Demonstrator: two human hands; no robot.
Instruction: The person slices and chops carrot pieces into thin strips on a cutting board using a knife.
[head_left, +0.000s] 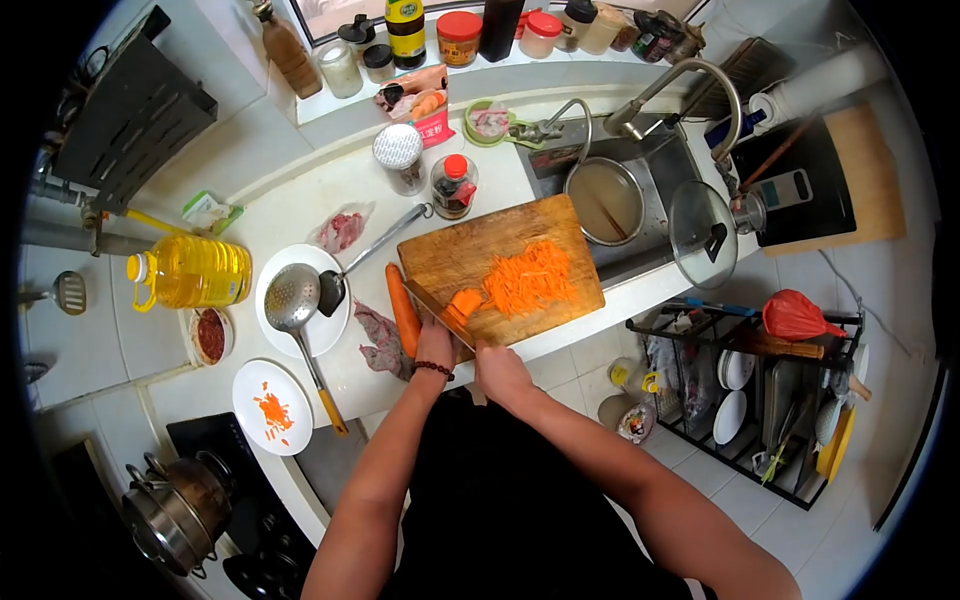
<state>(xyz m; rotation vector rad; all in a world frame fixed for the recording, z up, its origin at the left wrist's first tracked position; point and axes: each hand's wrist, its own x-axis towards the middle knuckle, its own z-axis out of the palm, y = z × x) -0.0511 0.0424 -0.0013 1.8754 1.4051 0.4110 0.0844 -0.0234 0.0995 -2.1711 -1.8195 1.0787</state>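
A wooden cutting board (440, 245) lies across the counter's front edge. On it is a pile of shredded carrot (530, 280), with sliced carrot (463, 304) to the left of the pile. My right hand (503, 374) is closed round the handle of a knife (432, 305), whose blade points up and to the left. Beside the blade, my left hand (436, 343), with a beaded bracelet at the wrist, is near the carrot slices; its fingers are mostly hidden. A whole carrot (404, 315) lies along the board's left edge, next to a crumpled grey cloth-like piece (380, 340).
To the left are a plate with a skimmer (292, 296), a plate with carrot bits (247, 412) and an oil jug (205, 270). Jars stand behind. A pot (610, 185) is in the sink (655, 160), a glass lid (697, 225) at its edge. A rack (740, 455) stands lower right.
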